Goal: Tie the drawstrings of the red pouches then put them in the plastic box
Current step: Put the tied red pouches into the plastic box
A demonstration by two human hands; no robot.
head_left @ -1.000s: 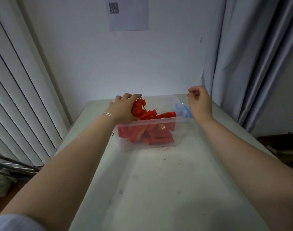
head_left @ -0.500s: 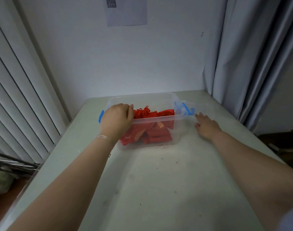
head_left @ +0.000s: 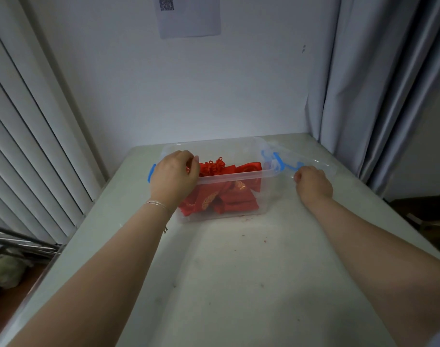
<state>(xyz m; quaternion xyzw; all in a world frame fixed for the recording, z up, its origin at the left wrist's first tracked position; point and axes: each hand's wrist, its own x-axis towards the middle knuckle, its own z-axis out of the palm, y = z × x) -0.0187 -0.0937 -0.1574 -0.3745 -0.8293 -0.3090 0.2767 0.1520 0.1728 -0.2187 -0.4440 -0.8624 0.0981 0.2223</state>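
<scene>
Since half a second ago, the right hand has curled its fingers onto the clear lid lying at the counter's far right edge, just beside the plastic box; whether they pinch the lid cannot be told. Left hand stays on the box's near-left rim, fingers curled over the edge. Red pouches with gold print lie piled inside the box, near the counter's far edge.
</scene>
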